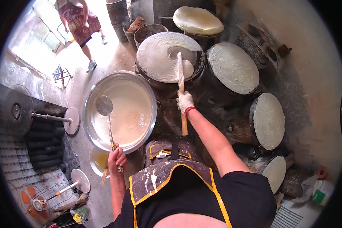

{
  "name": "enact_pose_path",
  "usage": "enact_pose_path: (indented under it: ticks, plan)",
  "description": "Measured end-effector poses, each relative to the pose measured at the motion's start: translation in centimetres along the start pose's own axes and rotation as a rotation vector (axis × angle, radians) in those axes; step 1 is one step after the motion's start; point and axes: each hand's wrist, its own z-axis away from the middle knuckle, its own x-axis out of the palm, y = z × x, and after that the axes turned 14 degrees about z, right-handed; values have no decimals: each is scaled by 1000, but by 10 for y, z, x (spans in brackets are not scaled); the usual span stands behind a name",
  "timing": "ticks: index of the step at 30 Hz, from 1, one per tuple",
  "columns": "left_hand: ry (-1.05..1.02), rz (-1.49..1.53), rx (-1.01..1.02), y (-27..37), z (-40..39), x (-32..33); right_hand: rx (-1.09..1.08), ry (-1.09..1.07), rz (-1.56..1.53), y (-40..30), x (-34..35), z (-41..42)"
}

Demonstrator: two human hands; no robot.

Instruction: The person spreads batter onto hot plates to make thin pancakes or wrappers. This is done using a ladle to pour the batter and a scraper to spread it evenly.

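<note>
My left hand [116, 160], bare, grips the handle of a metal ladle [104, 105], whose bowl is over the pale batter [128, 111] in a large metal basin [88, 125]. In a white knit glove with a red cuff, my right hand [185, 102] holds a wooden-handled spreader [180, 67]. The spreader's batter-coated end reaches onto a round griddle [201, 64] that a white batter layer [154, 55] mostly covers. At the griddle's right side, a thicker batter pool lies beside a dark grey patch.
More batter-covered round griddles [233, 68] curve down the right. A folded pale sheet [198, 20] lies at the top. Below the basin is a bowl of yellow liquid [98, 161] with a brush. Standing fans [16, 111] are left. A person [78, 22] in a red apron is upper left.
</note>
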Motion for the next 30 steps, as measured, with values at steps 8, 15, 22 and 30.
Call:
enact_pose_path:
  ticks: [8,15,22,30]
  plan:
    - [-109,101,-42,-82,-23,55,-50,-212,134,37,-109,-15]
    - [-87,131,-19,-151,-44,99,-308,-301,618,41,-166,-69]
    - [-97,98,-24,-169,-50,113,-676,-284,707,-15,-172,-76]
    - [-83,144,-35,-148,-60,98,-344,100,771,1,-176,-103]
